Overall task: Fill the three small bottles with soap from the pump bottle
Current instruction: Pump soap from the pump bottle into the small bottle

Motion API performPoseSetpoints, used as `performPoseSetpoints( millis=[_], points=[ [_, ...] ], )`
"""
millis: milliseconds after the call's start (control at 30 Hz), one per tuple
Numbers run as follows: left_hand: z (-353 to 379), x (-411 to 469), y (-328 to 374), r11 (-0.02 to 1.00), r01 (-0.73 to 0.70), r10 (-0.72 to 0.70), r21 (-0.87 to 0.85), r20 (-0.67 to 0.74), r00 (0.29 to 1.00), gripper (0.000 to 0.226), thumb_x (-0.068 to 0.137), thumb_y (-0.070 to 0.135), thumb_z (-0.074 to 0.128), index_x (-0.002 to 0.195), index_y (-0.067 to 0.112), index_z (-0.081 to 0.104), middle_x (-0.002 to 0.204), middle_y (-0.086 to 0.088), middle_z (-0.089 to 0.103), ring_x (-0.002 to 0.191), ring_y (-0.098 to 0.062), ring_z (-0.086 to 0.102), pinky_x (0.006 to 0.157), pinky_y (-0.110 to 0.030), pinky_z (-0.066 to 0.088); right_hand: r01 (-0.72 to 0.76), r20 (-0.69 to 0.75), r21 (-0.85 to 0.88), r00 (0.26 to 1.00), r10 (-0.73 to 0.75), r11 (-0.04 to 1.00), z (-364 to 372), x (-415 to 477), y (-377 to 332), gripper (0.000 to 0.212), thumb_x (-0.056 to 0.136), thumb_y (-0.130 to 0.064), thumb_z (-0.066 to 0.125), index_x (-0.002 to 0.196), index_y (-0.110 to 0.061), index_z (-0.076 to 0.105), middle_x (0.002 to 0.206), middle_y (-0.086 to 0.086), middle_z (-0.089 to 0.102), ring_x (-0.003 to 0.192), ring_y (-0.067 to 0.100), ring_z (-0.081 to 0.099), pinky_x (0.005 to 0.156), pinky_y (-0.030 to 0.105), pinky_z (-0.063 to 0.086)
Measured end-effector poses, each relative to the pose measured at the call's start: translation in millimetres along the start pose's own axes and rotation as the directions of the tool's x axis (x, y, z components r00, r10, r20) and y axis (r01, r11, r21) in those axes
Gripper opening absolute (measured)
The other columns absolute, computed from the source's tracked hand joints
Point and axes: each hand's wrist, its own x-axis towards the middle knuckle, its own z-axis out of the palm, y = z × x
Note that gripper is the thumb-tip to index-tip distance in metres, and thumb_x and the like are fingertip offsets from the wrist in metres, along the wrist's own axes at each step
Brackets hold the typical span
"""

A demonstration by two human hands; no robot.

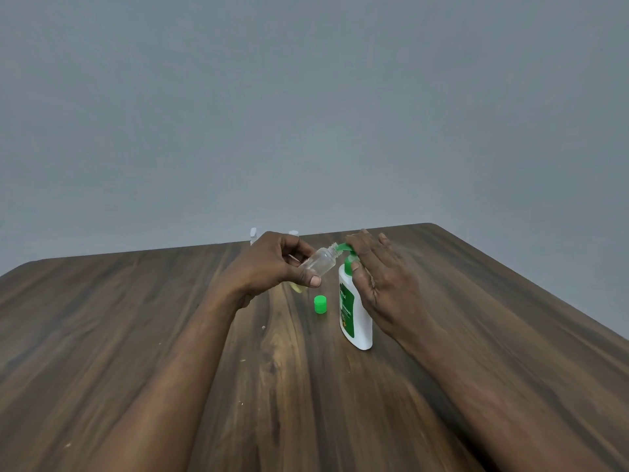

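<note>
My left hand (272, 264) grips a small clear bottle (320, 259), uncapped and tilted, with its mouth right at the green pump spout (342, 247). The white pump bottle (355, 311) with a green label stands upright on the wooden table (170, 335). My right hand (377, 267) rests on the pump head, fingers laid flat over it and thumb beside the green collar. A loose green cap (320, 304) lies on the table just left of the pump bottle. Behind my left hand, two more small bottles peek out by their white tops (253, 233), and a yellowish one (296, 286) shows below my palm.
A grey wall rises behind the table's far edge (374, 228). The table's right edge runs diagonally down the right side. A few crumbs lie on the wood near my left forearm.
</note>
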Motion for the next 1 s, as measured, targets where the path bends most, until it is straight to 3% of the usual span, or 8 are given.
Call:
performPoseSetpoints(
  millis=[133, 467, 733, 900, 1000],
  points=[
    [0.2, -0.8, 0.4, 0.999, 0.013, -0.014, 0.036, 0.009, 1.000, 0.037, 0.061, 0.013, 0.095, 0.094, 0.016, 0.079, 0.091, -0.010, 0.076, 0.077, -0.015, 0.064, 0.078, -0.034, 0.054, -0.003, 0.010, -0.012, 1.000, 0.003, 1.000, 1.3, -1.6, 1.2, 0.036, 0.093, -0.012, 0.049, 0.126, -0.002, 0.058, 0.130, 0.012, 0.059, 0.127, 0.024, 0.051, 0.113, 0.041, 0.031],
    [-0.7, 0.0, -0.9, 1.000, 0.001, -0.001, -0.004, 0.005, 1.000, 0.034, 0.061, 0.012, 0.095, 0.090, 0.020, 0.080, 0.081, 0.002, 0.075, 0.074, -0.009, 0.064, 0.074, -0.028, 0.053, -0.002, -0.007, 0.005, 1.000, 0.002, 1.000, 3.8, -0.6, 1.7, 0.041, 0.095, -0.020, 0.040, 0.130, -0.004, 0.055, 0.134, 0.009, 0.057, 0.130, 0.021, 0.048, 0.113, 0.037, 0.028],
    [0.1, -1.2, -0.2, 1.000, 0.017, -0.017, 0.024, 0.008, 1.000, 0.038, 0.062, 0.012, 0.095, 0.096, 0.015, 0.079, 0.093, -0.015, 0.074, 0.077, -0.014, 0.064, 0.078, -0.033, 0.053, 0.025, 0.011, -0.032, 1.000, -0.025, 0.999, 4.1, -2.5, 3.2, 0.043, 0.095, -0.021, 0.037, 0.129, -0.003, 0.055, 0.133, 0.010, 0.057, 0.129, 0.022, 0.049, 0.112, 0.042, 0.032],
    [0.4, -0.4, -1.1, 0.999, 0.029, -0.029, 0.021, 0.018, 0.999, 0.035, 0.062, 0.011, 0.094, 0.093, 0.019, 0.078, 0.081, 0.001, 0.071, 0.073, -0.009, 0.062, 0.074, -0.028, 0.052, 0.025, 0.037, -0.039, 0.999, -0.023, 0.999, 3.6, -3.0, 3.8, 0.044, 0.095, -0.023, 0.035, 0.130, -0.003, 0.055, 0.133, 0.009, 0.057, 0.129, 0.022, 0.049, 0.112, 0.043, 0.032],
    [-0.5, 0.4, -1.6, 1.000, 0.019, -0.020, 0.014, 0.014, 1.000, 0.035, 0.062, 0.012, 0.095, 0.092, 0.019, 0.079, 0.080, 0.002, 0.072, 0.072, -0.008, 0.062, 0.073, -0.028, 0.051, 0.008, 0.026, -0.024, 1.000, -0.007, 1.000, 4.2, -1.4, 2.4, 0.045, 0.095, -0.024, 0.035, 0.131, -0.004, 0.053, 0.134, 0.008, 0.056, 0.130, 0.020, 0.048, 0.112, 0.042, 0.031]
  ],
)
